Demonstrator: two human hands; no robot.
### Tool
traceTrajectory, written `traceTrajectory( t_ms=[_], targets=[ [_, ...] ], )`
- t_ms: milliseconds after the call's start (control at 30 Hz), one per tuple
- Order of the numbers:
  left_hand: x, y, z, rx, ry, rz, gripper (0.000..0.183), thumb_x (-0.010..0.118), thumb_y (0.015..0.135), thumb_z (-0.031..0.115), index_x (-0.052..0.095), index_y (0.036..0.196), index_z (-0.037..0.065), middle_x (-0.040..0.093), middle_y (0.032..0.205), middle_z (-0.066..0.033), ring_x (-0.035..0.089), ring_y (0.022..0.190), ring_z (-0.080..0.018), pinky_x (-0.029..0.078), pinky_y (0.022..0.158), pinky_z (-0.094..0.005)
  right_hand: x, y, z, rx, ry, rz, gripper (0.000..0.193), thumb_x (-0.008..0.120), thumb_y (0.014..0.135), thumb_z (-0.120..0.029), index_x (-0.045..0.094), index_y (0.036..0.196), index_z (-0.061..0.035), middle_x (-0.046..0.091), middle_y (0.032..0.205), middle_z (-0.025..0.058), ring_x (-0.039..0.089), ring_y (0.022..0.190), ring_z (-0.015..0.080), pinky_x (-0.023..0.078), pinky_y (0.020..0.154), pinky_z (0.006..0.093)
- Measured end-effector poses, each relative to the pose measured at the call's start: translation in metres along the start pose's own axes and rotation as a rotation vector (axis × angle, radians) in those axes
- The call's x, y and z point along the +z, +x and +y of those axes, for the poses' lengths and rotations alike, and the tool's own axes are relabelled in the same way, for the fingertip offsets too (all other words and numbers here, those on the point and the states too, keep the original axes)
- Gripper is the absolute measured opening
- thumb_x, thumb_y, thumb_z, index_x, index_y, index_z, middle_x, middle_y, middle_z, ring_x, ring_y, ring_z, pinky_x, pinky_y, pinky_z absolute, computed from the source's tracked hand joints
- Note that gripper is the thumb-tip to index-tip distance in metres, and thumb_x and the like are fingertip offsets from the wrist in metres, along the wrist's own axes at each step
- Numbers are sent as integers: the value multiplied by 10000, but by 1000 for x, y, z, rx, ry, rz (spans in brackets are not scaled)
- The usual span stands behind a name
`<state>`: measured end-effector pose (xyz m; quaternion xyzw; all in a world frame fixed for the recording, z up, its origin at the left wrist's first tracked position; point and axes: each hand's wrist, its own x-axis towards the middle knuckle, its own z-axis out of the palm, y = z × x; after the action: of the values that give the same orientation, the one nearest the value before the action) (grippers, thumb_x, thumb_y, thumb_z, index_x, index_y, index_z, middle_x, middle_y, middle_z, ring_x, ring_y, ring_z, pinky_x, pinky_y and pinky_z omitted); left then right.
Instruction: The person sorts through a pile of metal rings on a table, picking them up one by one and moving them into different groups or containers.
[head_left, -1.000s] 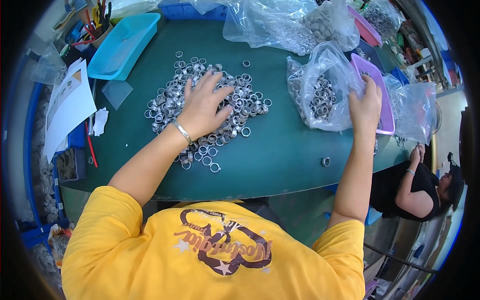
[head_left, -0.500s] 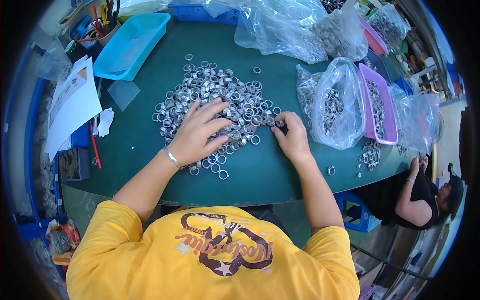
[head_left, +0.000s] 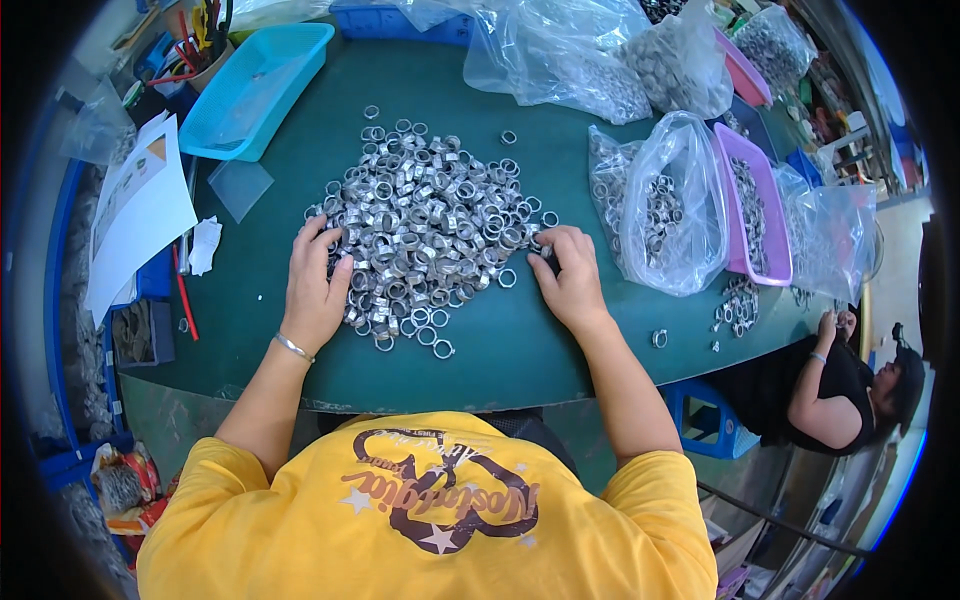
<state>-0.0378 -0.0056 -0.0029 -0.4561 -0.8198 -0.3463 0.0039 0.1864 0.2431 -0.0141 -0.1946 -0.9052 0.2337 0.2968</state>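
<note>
A heap of silver metal rings [head_left: 425, 220] lies loose on the green table [head_left: 480, 370], with a few single rings scattered round its edge. At the heap's left edge is my left hand [head_left: 318, 285], open, its thumb and fingers apart against the outer rings. My right hand [head_left: 572, 280] rests at the heap's right tip. Its fingers are bent and a gap shows between thumb and forefinger, beside the outermost rings. Part of the gap is shaded, and the other fingertips are hidden.
Right of the heap stand an opened plastic bag of rings [head_left: 675, 215] and a purple basket [head_left: 755, 215]. A turquoise basket [head_left: 255, 95], paper sheets [head_left: 140, 215] and a red stick [head_left: 186, 305] lie left. Plastic bags [head_left: 555, 60] line the back. Another person [head_left: 835, 390] sits at far right.
My left hand has moved off the top of the heap to its left edge, uncovering the rings. The right hand has shifted slightly left, still at the heap's right tip.
</note>
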Motion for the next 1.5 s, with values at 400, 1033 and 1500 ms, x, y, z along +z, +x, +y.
traceTrajectory(
  t_ms=[400,1033,1500],
  targets=[
    [7,-7,-8,34,95,3,366,480,944,235,461,1251,37,379,1396,-195,350,1309,-381,279,1071,-443,-90,45,-11,-181,-345,454,169,670,759,21,548,875,3,572,858,156,543,822,356,440,746,436],
    [7,-8,-8,12,82,5,401,460,951,309,468,1252,43,388,1400,-180,344,1320,-363,277,1070,-438,-10,-18,-22,-138,-61,-144,314,663,772,-126,609,1079,-87,569,1153,131,531,1057,337,415,903,441],
    [10,-6,-12,70,94,15,399,458,960,292,463,1260,29,395,1388,-199,371,1296,-380,295,1063,-437,-58,-75,-20,259,137,141,210,542,780,102,594,961,8,574,1000,156,567,913,293,464,806,350]
  ],
)
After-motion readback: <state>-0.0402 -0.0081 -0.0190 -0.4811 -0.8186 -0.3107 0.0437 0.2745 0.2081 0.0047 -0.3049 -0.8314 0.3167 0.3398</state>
